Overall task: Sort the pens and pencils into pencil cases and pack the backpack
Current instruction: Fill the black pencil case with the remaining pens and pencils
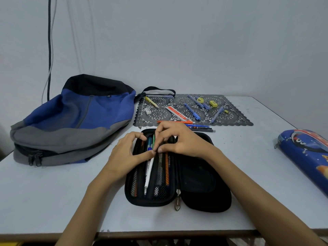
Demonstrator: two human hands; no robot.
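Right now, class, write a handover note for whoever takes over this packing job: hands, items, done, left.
Left hand grips the open black zip pencil case; right hand pinches a green pen inside it.
Done: several pens sit in that case.
Left: loose blue pens on the lace mat; blue printed case shut; blue-grey backpack not yet packed.

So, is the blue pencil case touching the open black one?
Apart. Head view shows bare table between the blue pencil case and the black pencil case.

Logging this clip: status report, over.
Left hand, right hand: both pinching pens in open black pencil case. Loose pens wait on mat. Backpack untouched. Nothing obstructing.
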